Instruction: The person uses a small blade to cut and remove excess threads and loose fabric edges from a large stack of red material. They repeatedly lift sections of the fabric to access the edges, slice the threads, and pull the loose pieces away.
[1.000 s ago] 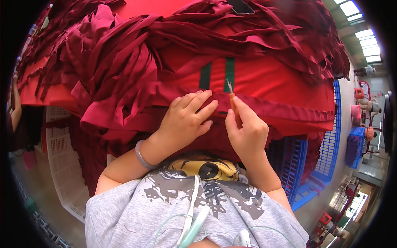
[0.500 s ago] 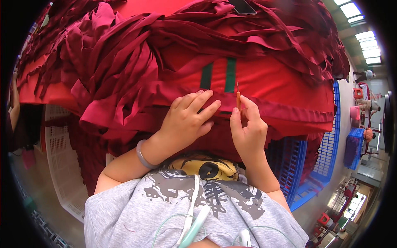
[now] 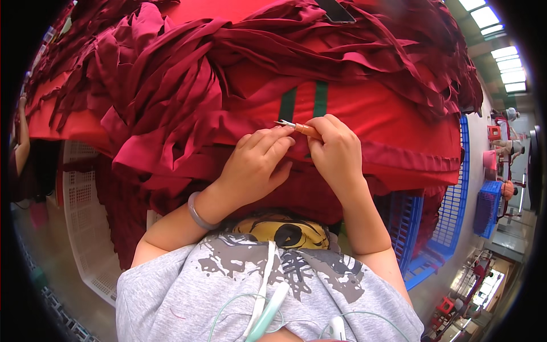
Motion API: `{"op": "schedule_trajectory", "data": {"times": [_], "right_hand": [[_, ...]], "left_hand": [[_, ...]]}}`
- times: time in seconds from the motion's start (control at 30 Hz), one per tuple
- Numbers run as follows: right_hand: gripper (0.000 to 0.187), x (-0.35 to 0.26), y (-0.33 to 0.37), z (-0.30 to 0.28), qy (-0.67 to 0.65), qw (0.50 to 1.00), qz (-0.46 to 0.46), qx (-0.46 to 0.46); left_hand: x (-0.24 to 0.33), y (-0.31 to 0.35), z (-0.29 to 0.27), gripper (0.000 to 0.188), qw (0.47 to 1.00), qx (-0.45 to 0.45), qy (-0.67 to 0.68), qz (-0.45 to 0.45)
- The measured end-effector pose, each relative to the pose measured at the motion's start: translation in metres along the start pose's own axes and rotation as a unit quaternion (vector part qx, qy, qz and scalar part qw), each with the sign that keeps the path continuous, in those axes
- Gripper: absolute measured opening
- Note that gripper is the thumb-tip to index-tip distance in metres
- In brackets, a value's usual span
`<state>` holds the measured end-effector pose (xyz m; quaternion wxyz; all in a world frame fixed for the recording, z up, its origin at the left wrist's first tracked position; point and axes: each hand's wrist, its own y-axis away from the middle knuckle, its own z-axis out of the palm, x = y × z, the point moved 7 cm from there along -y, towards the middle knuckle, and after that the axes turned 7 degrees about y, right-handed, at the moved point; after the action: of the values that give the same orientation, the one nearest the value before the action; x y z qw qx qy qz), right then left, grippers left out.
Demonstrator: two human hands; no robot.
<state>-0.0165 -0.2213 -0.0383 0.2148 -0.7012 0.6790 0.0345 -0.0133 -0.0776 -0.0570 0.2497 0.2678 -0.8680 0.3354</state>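
Pinching the seam ripper (image 3: 297,127) by its handle, the right hand (image 3: 336,153) works. The left hand (image 3: 256,165) presses soft, limp red cloth (image 3: 393,122); best held flat beside the seam.

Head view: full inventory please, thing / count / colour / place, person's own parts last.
red garment: one, bright red with two dark green stripes, spread under both hands
dark red fabric strips: a heap, count unclear, maroon, piled across the top and left
small tool: one, orange handle with metal tip, pinched in the right hand
white crate: one, white lattice, lower left
blue crates: count unclear, blue, right of the pile
dark flat object: one, black, top edge on the pile
bracelet: one, grey, left wrist
left hand: pressing the garment
right hand: closed on the small tool
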Motion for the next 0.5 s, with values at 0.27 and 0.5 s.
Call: {"op": "schedule_trajectory", "data": {"times": [0.27, 0.5], "right_hand": [[0.013, -0.007, 0.022, -0.016, -0.111, 0.991, -0.005, 0.079], [0.009, -0.008, 0.033, -0.042, -0.049, 0.988, 0.011, 0.148]], "left_hand": [[0.007, -0.021, -0.003, 0.023, 0.997, 0.061, 0.011, -0.042], [0.011, -0.022, 0.0, 0.011, 0.989, -0.028, 0.09, -0.115]]}}
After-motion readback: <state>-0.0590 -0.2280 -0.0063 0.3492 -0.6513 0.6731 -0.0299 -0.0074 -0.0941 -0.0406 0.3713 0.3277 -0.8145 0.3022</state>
